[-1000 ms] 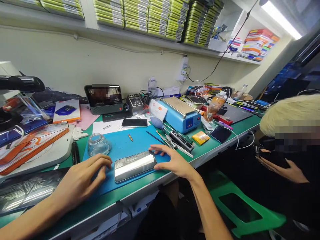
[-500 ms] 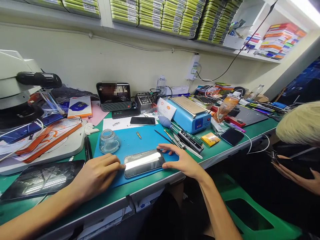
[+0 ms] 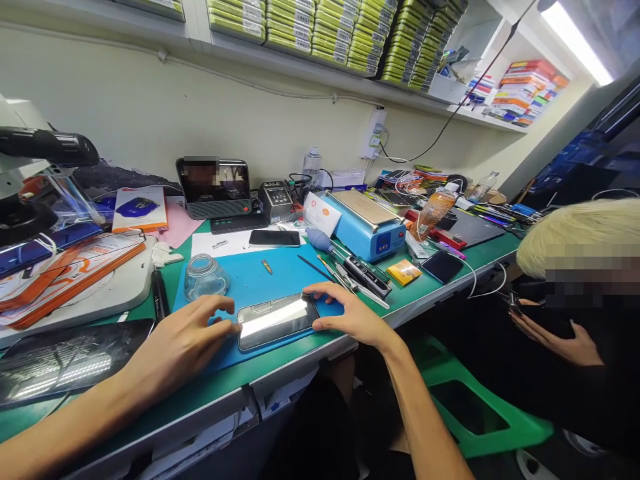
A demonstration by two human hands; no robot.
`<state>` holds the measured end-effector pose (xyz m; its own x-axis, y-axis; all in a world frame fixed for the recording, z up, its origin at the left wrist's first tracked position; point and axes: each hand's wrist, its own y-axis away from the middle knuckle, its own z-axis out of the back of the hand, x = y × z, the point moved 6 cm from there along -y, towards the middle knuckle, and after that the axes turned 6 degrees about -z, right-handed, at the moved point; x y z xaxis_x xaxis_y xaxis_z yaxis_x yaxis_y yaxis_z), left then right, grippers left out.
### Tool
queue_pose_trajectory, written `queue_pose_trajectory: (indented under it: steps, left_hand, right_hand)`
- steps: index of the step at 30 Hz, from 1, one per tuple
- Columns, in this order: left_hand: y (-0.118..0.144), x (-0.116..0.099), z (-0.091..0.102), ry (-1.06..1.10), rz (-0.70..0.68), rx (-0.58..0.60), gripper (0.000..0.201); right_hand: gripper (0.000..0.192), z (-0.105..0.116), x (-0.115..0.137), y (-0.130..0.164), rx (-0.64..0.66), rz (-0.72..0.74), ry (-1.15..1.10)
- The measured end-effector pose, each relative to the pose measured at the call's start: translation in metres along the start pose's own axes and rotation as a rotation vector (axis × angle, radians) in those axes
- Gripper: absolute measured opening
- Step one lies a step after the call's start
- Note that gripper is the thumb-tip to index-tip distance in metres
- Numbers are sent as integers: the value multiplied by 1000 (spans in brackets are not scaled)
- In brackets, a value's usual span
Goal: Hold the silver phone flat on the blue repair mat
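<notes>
Both hands are laid on a blue work mat [image 3: 270, 280] at the near edge of a green bench [image 3: 440, 293]. At the left end of a phone [image 3: 277, 321] lying flat, screen glaring with reflected light, the left hand [image 3: 180, 343] is spread loosely open, its fingertips touching the phone's short edge; nothing is gripped. The right hand [image 3: 350, 313] is likewise held open, fingers curved against the phone's right end, thumb pressed near its corner.

Just behind the left hand a small glass jar [image 3: 204, 277] is set on the mat. Tweezers and a dark handled tool [image 3: 363, 275] are laid to the right of the mat, in front of a blue heating plate [image 3: 367, 230]. A white card with an orange logo [image 3: 323, 213] is leaned against that machine; its writing cannot be read. Another phone [image 3: 275, 238] is rested on white paper further back. No label on the yellow-green boxes [image 3: 350, 37] shelved above can be made out. At the right, a second person's hand [image 3: 560, 340] is seen holding a dark device.
</notes>
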<state>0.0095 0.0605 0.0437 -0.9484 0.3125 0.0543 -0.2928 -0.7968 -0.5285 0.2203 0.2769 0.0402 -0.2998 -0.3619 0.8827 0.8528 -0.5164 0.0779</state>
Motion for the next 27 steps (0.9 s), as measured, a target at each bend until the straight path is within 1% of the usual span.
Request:
queue_pose_trajectory:
  steps: [8,13,21,27]
  left_hand:
    - [0,0,1,-17,-2,3,31]
    - [6,4,-4,10,67,8,32]
    - [10,10,-12,107,157,85,32]
    - [11,11,-11,109,173,113,34]
  right_hand:
    - [63,0,0,4,-20,6,-35]
    - [62,0,0,5,8,45,-5]
    - [61,1,1,6,13,83,-2]
    - [61,1,-2,6,7,87,-9]
